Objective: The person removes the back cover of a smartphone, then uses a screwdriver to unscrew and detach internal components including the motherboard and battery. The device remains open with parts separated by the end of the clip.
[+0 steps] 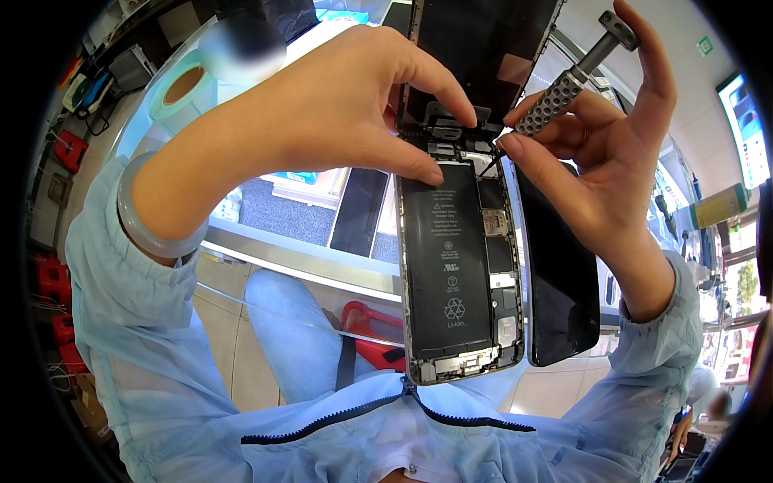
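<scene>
The left hand (338, 105) pinches the opened phone (459, 274) at its top edge, long axis upright, while the right hand (604, 153) pinches a screwdriver (564, 88) slanting down-left onto that edge.

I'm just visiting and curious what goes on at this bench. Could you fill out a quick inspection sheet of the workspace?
Surface: glass counter below the hands, with a dark flat slab lying on it.
Job's things: opened phone, battery exposed, screen panel hinged up; screwdriver tip at the upper inner parts.
Clutter: tape roll; second dark phone behind the open one.
Grippers: left hand pinches the phone's top; right hand holds the screwdriver.
Cables: nothing seen clearly.
Surroundings: red items on the floor at left, monitor at right.
</scene>
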Tool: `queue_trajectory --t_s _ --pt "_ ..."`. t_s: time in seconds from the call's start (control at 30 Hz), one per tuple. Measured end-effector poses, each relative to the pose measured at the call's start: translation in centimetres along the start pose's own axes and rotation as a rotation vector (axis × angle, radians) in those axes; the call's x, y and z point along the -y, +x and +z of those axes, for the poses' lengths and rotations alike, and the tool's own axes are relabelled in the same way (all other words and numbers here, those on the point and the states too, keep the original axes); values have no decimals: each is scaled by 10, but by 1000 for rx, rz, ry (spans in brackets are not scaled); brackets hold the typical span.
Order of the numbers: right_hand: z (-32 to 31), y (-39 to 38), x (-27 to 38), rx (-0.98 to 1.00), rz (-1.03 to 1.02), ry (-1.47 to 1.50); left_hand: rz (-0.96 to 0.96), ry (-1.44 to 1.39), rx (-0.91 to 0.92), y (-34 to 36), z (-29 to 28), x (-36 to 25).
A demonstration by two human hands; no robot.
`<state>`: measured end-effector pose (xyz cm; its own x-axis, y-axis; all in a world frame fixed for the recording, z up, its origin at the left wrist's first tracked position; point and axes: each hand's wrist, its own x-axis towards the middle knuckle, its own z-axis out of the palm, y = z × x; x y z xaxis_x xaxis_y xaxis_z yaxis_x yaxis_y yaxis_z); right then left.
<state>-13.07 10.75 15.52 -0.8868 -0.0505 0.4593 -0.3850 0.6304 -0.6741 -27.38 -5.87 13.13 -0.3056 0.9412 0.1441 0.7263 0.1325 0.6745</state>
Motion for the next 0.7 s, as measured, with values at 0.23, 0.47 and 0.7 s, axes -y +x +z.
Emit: queue_trajectory --t_s 0.23,0.47,0.7 --pt "-2 -2 0 -12 12 -91 20 17 2 0 -1 0" --pt "-1 -4 -1 -10 -4 -159 32 12 0 -1 0 -1" --pt "-9 -7 1 -17 30 -236 22 9 5 1 -1 -1"
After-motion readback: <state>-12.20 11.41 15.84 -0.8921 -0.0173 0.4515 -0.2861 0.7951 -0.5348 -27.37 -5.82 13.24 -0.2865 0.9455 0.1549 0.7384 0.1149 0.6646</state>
